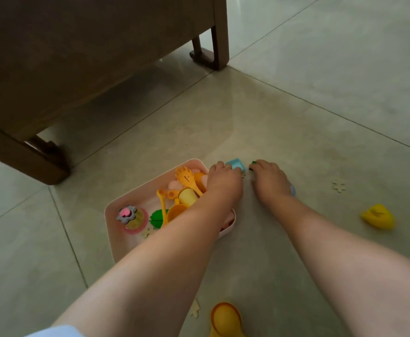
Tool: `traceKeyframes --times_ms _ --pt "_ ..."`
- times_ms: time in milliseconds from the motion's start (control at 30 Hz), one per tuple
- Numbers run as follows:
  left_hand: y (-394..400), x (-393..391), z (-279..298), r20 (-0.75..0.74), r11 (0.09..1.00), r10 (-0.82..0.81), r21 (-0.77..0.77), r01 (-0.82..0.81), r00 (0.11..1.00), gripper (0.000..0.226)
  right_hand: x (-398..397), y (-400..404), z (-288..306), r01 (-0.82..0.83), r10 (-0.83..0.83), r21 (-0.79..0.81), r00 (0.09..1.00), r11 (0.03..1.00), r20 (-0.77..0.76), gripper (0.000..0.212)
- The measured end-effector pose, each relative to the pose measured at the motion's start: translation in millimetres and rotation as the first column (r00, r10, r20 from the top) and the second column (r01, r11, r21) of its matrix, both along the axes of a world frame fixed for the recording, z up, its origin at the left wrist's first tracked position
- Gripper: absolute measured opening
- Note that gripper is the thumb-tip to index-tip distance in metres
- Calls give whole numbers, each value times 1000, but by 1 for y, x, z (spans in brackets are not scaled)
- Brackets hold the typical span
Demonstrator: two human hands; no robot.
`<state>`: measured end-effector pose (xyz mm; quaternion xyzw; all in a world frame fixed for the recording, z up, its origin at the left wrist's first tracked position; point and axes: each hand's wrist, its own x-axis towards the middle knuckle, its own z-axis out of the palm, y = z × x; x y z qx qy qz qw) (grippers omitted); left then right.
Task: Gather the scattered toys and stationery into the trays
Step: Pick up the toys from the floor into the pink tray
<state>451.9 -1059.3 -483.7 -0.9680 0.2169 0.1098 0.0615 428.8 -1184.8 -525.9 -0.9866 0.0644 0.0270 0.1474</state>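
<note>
Left hand (224,177) grasps a blue toy (235,164) just right of the pink tray (116,212); right hand (268,177) pinches something green (252,165) (too small to tell what).

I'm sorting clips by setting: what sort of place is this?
Probably a room in a home: a glossy tiled floor, the wooden furniture on short legs, and small plastic toys lying about and in a pink tray.

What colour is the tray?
Pale pink tray, seen in the head view.
</note>
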Motion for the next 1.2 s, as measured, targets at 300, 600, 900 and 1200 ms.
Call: traceKeyframes --times_ms 300,600,900,1200 --pt "-12 -7 2 17 998 -9 58 8 1000 28 -7 6 -1 118 -118 34 993 992 2 20" --pt "-3 -19 30 182 983 19 -181 14 983 22 -9 15 10 136 -145 -65 978 989 -152 22" --pt "87 -39 59 209 822 449 -476 -311 869 32 -2 92 80 28 -99 421 984 907 150 16" --pt "170 -66 73 90 809 521 -369 -458 849 38 -19 153 97 -89 69 525 996 847 56 41"
